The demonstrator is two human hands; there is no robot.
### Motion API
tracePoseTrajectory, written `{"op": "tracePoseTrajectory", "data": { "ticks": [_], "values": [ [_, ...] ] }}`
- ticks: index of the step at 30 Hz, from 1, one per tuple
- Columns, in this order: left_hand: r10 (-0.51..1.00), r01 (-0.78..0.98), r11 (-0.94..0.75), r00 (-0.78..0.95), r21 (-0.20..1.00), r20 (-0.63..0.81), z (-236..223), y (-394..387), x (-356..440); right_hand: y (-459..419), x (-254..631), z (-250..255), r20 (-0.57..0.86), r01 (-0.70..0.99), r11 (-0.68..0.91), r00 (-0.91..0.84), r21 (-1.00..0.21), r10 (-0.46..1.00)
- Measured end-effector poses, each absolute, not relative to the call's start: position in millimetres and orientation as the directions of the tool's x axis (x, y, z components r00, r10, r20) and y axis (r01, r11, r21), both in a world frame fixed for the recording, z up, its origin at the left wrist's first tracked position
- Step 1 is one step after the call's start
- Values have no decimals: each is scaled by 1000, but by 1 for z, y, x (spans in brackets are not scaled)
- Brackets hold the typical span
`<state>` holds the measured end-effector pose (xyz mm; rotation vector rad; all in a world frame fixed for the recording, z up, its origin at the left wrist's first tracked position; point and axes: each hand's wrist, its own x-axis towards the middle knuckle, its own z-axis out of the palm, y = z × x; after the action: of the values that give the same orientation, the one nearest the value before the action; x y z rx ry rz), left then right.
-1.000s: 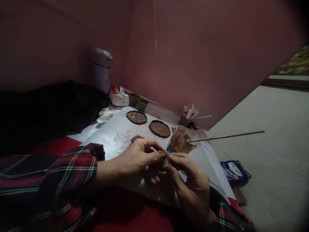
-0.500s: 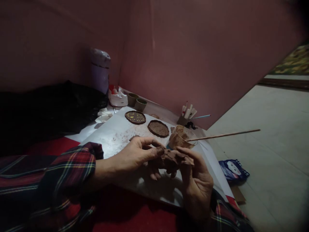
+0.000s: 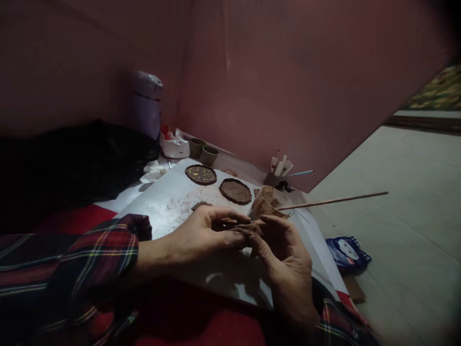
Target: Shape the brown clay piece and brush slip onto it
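A lump of brown clay-like dough (image 3: 248, 230) is pinched between my two hands, above the near part of a white sheet (image 3: 169, 202). My left hand (image 3: 212, 228) grips it from the left, thumb on the near side. From the right, my right hand (image 3: 288, 262) presses it with thumb and fingers; the fingers partly hide the lump. Just beyond the hands stands a clear cup (image 3: 266, 202) smeared with brown paste, a long stick (image 3: 334, 201) leaning out of it. Two brown discs with raised rims lie farther back, one plain (image 3: 235, 191), one yellow-specked (image 3: 200, 175).
Two small cups (image 3: 209, 156) stand at the back, near a white tissue pack (image 3: 175, 145) and a purple bottle (image 3: 147, 113). A holder with pens (image 3: 279, 169) is by the pink wall. Black plastic (image 3: 79, 163) covers the left; a blue packet (image 3: 348, 254) lies at right.
My hands have drawn closer together, and the right thumb now presses across the lump. The lump looks flatter and more covered by the fingers.
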<state>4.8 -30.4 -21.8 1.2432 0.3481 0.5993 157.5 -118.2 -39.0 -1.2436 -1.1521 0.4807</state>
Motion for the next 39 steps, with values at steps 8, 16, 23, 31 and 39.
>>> {"op": "tracePoseTrajectory", "data": {
  "ticks": [8,16,23,31,39],
  "values": [
    [633,-308,240,769,921,92,-26,-31,6,-118,166,-43,466,415,309,361,-856,808],
    [636,-283,120,758,951,145,-22,-34,6,-118,162,-35,507,472,329,320,-818,801],
    [635,-251,-77,733,965,241,-21,-36,7,-119,162,-39,503,390,399,213,-830,838],
    [631,-232,-69,743,970,223,-19,-34,6,-119,165,-46,492,480,368,160,-796,856],
    [656,-243,-9,730,970,189,-20,-35,6,-119,163,-45,482,485,360,150,-797,864]
  ]
}}
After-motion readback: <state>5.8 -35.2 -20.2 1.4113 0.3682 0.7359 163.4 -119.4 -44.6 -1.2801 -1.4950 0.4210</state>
